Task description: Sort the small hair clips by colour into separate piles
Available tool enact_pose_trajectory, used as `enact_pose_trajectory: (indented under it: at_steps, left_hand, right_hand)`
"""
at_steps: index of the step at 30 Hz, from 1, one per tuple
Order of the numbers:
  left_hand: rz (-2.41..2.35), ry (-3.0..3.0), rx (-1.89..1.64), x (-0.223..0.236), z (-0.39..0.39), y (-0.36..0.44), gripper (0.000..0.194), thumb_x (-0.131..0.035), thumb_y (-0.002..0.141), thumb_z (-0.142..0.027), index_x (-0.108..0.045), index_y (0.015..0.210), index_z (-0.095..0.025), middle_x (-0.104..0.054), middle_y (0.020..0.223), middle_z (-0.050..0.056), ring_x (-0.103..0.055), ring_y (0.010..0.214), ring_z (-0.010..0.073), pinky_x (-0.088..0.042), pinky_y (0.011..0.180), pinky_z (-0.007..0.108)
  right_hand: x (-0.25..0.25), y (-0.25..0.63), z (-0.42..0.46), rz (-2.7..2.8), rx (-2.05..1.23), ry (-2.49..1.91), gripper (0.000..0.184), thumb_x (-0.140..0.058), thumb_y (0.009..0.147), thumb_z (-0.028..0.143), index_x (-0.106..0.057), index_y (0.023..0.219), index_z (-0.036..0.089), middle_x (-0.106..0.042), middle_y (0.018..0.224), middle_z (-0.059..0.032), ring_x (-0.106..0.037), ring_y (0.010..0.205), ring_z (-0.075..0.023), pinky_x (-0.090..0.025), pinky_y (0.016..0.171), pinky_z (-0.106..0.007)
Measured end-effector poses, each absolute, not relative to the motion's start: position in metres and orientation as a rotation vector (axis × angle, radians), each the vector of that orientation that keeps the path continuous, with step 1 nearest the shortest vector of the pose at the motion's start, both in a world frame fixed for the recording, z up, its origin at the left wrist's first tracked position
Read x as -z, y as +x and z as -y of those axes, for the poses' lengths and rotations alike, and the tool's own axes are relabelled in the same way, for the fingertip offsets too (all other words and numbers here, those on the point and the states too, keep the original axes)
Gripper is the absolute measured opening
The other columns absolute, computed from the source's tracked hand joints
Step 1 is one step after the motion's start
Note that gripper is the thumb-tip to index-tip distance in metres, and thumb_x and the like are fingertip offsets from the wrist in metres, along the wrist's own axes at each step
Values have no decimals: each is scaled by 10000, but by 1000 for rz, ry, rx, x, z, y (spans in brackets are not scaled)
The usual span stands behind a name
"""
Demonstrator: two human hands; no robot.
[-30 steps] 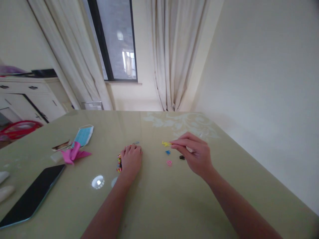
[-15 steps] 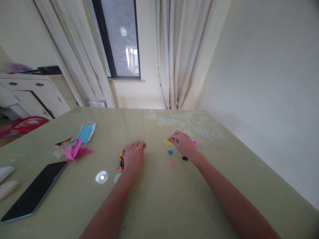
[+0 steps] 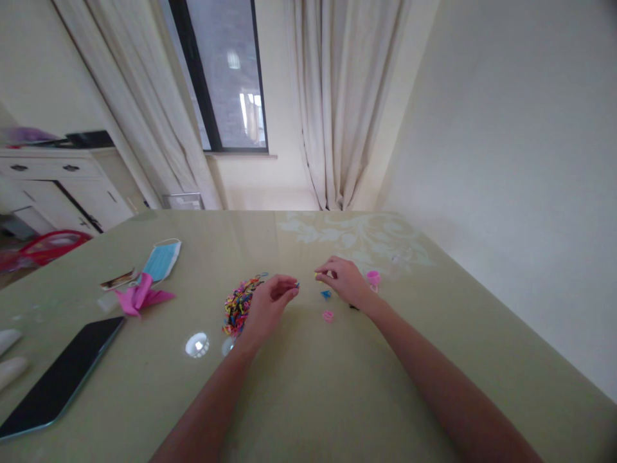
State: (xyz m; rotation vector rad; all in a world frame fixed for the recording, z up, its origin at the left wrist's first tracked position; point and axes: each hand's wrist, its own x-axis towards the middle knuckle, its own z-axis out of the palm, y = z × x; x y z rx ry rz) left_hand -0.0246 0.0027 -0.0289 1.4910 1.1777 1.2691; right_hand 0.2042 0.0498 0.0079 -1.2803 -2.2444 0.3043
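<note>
My left hand (image 3: 272, 302) hovers beside the multicoloured heap of small rubber bands (image 3: 234, 310), thumb and forefinger pinched. A tiny blue rubber band (image 3: 297, 285) shows at its fingertips. Across from it, my right hand (image 3: 344, 281) is also pinched, with a bit of yellow rubber band (image 3: 317, 276) at the tips; whether more yellow bands lie beneath is hidden. Just below that hand are a small blue group of bands (image 3: 326, 294) and a pink group (image 3: 328, 316). Black bands (image 3: 353, 307) are mostly covered by the right wrist, and brighter pink bands (image 3: 373, 278) lie beyond it.
On the table's left are a dark tablet (image 3: 62, 376), a pink folded paper shape (image 3: 142, 296), a blue face mask (image 3: 162, 259) and a shiny round disc (image 3: 197, 345). A wall (image 3: 520, 193) runs along the right edge, with curtains (image 3: 332, 103) behind.
My left hand has come off the heap, moving right with a blue rubber band in its pinch and uncovering more bands. My right hand has shifted slightly left, over the yellow bands.
</note>
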Motion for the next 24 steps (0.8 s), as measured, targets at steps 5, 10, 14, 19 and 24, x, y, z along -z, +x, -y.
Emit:
enact_pose_trajectory:
  at_steps: [5, 10, 14, 19, 24]
  left_hand:
    - [-1112, 1450, -1273, 26, 0, -25, 286, -803, 801, -366, -725, 1005, -180, -808, 955, 69, -771, 895, 210, -623, 857, 355]
    - [-1052, 1451, -1257, 25, 1, -23, 329, -805, 810, -397, -724, 1053, -190, -811, 992, 69, -774, 933, 224, -622, 875, 368]
    - [-1321, 1684, -1225, 23, 0, -30, 289, -686, 932, -430, -732, 1100, -200, -803, 1064, 93, -753, 993, 260, -595, 930, 433]
    - [-2088, 2190, -757, 28, 3, -45, 293, -595, 1003, -310, -712, 1247, -197, -708, 1367, 147, -608, 1287, 384, -428, 1117, 603]
    - [-2250, 2274, -392, 33, 3, -50, 307, -512, 1045, -317, -708, 1243, -188, -697, 1390, 138, -597, 1295, 375, -428, 1093, 556]
  right_hand:
    - [-29, 187, -31, 2229, -549, -1006, 85, -829, 899, 255, -843, 954, 192, -740, 833, -24, -621, 688, -127, -458, 700, -253]
    - [-32, 181, -26, 2260, -551, -1024, 55, -802, 913, 189, -850, 886, 188, -722, 785, -28, -617, 690, -130, -443, 697, -262]
    - [-51, 191, -23, 2126, -607, -990, 56, -810, 903, 216, -844, 874, 184, -714, 756, -15, -578, 668, -124, -419, 649, -261]
    - [-99, 211, 0, 1971, -685, -962, 150, -791, 919, 335, -842, 879, 200, -702, 721, -5, -508, 607, -118, -380, 570, -271]
    - [-130, 223, 24, 1929, -612, -923, 178, -790, 925, 373, -840, 868, 212, -726, 749, -18, -544, 633, -128, -397, 573, -278]
